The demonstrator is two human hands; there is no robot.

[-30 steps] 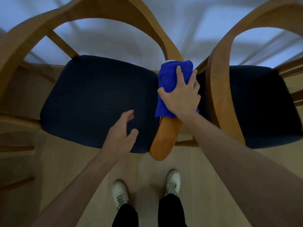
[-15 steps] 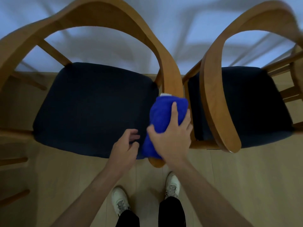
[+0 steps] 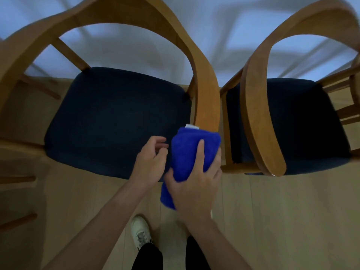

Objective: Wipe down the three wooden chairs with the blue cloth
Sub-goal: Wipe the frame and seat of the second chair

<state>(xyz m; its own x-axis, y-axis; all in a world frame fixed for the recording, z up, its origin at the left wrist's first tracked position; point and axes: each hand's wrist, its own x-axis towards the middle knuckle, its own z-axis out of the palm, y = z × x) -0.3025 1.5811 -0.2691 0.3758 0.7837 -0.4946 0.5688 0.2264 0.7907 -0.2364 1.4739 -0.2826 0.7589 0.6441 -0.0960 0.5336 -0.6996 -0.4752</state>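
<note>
two wooden chairs side by side, blue cloth on armrest end

Pale wood floor — shadowed white wall

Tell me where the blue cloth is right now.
In the head view the blue cloth sits low centre, wrapped over the front end of the left chair's armrest, gripped by the right hand.

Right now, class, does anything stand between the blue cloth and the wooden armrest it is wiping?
Nothing visible does. The right hand presses the folded blue cloth straight onto the front end of the curved wooden armrest; the left hand hovers beside it.
</note>
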